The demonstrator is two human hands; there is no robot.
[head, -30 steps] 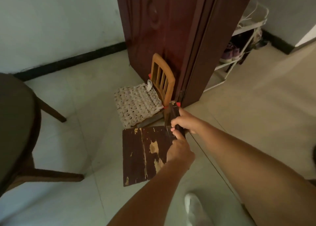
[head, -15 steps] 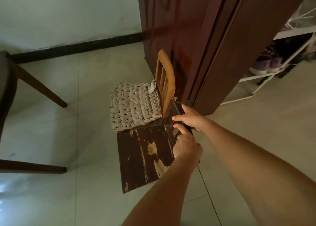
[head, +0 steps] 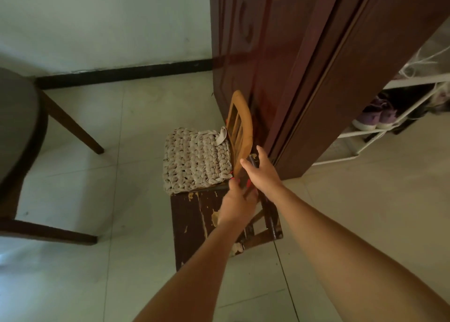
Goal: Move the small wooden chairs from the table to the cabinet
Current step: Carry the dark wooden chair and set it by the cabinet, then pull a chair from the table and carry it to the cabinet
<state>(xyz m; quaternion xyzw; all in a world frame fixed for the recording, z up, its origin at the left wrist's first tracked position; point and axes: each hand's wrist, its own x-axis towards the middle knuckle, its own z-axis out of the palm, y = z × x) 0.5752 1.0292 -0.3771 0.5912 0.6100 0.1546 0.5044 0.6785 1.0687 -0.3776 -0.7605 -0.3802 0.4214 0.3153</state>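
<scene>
A small dark brown chair (head: pixel 194 226) with a worn, chipped seat stands on the floor beside the dark red cabinet (head: pixel 292 65). My left hand (head: pixel 239 200) is curled around its backrest low down. My right hand (head: pixel 261 173) rests at the top of the backrest with its fingers stretched out and thumb apart. Right behind it stands a small light wooden chair (head: pixel 239 124), its slatted back against the cabinet. A woven beige cushion (head: pixel 197 161) lies on its seat.
A dark round table (head: pixel 17 126) with slanted legs fills the left edge. A white shoe rack (head: pixel 350 134) with purple shoes (head: pixel 375 119) stands to the right of the cabinet. Pale floor tiles stretch in front and to the right.
The dark chair has come closer to the cabinet and the light chair and now sits on the floor. My right hand's fingers have loosened from the backrest. My view has moved in closer.
</scene>
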